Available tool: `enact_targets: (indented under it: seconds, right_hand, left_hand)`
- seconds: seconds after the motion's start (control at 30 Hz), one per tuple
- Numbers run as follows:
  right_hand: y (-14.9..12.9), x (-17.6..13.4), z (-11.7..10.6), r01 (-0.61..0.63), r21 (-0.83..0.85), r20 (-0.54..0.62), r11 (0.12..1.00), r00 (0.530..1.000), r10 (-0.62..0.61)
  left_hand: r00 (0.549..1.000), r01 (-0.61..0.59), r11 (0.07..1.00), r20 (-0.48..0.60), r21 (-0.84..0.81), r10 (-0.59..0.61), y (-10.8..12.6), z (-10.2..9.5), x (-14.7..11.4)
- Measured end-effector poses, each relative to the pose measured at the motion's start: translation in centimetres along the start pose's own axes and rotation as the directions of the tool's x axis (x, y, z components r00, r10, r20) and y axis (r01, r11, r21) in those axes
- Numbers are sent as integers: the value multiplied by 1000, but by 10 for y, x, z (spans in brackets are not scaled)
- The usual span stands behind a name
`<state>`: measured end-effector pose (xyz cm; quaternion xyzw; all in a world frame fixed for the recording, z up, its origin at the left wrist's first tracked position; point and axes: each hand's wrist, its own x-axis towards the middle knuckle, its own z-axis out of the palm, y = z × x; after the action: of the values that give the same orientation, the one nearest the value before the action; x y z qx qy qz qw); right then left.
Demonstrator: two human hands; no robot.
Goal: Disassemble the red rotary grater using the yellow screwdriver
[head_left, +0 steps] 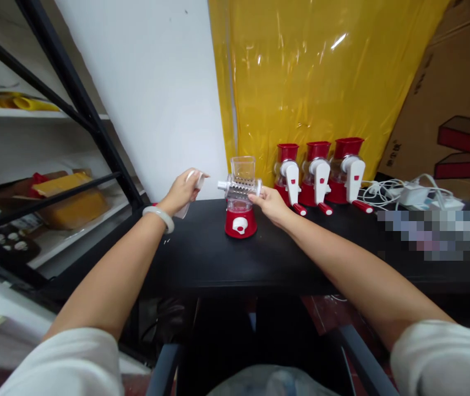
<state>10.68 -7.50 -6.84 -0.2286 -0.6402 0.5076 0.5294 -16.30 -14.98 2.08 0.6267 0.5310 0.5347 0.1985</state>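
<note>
The person's right hand (pixel 273 203) keeps a closed grip on the end of a metal grating drum (pixel 242 188), level with the upright red-based grater (pixel 241 223) on the black tabletop (pixel 214 269); whether it sits inside, I can't tell. The left hand (pixel 183 191) curls its grip around a white piece (pixel 200 179), near 3 graters' (pixel 318 179) unassembled mate.

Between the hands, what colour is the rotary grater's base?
The base is red; it shows in the head view.

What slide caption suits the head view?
Right hand holding a perforated drum at a red-based grater, left hand holding a white part, three more graters at right.
</note>
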Motion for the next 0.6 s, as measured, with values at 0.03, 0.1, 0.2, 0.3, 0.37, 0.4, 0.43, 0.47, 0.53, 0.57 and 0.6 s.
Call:
enact_targets:
  seconds: [0.03,0.1,0.2,0.3,0.37,0.4,0.43,0.47,0.53,0.57,0.6]
  right_hand:
    - [1,2,6,2,13,15,1000,1000,-2]
    - [3,3,16,5,37,5,999,1000,-5]
    - [6,2,20,13,32,-23,999,1000,-12]
    - [6,0,19,11,11,-16,1000,1000,-11]
    - [5,-1,17,-1,1,-31,1000,1000,1]
    - [5,-2,16,-5,-4,-46,1000,999,5]
    - [4,-3,15,-7,-9,-61,1000,998,6]
    - [3,-4,14,-6,-9,-72,1000,997,5]
    - [1,-7,11,-3,0,-79,1000,997,3]
    - [0,-8,9,-6,7,-77,1000,997,7]
    - [0,-9,8,-13,15,-77,1000,997,14]
  left_hand:
    - [999,7,1000,49,1,-7,3,2,-2]
    - [997,44,998,62,-53,-41,5,7,-4]
    - [990,138,968,4,-210,-140,-1,13,-4]
    - [975,210,938,-13,-277,-222,-14,22,-1]
    - [965,260,926,38,-275,-260,-23,33,0]
    - [960,280,917,76,-283,-270,-28,39,0]
    - [955,297,908,102,-295,-279,-32,46,0]
    - [951,311,898,102,-311,-293,-37,52,0]
    - [939,344,882,93,-322,-332,-47,61,-2]
    - [932,362,877,92,-318,-351,-52,64,-3]
    - [927,374,874,99,-310,-361,-56,65,-4]
